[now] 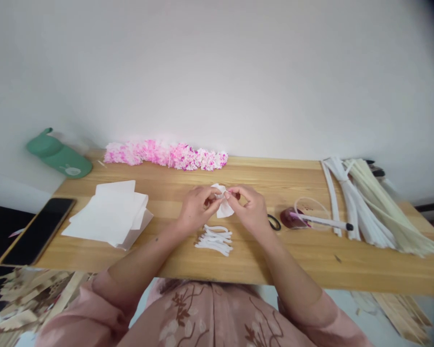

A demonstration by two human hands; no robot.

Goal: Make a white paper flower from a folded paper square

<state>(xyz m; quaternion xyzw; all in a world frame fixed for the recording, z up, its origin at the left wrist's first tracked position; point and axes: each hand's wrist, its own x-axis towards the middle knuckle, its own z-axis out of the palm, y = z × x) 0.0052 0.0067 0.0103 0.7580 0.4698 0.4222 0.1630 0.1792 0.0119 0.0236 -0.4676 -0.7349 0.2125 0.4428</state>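
My left hand [197, 207] and my right hand [249, 208] meet over the middle of the wooden table [275, 255]. Both pinch a small folded piece of white tissue paper [224, 208] between fingertips, left on its left side, right on its right. Just below the hands lies a small pile of short white wire ties [215, 239]. A stack of white tissue sheets [110, 217] lies to the left of my left hand.
A row of pink-and-white paper flowers [166, 154] lies along the far edge. A green bottle [60, 156] and a black phone [39, 229] are at the left. Scissors [275, 222], a pen [321, 221] and bundled white sticks [369, 202] are at the right.
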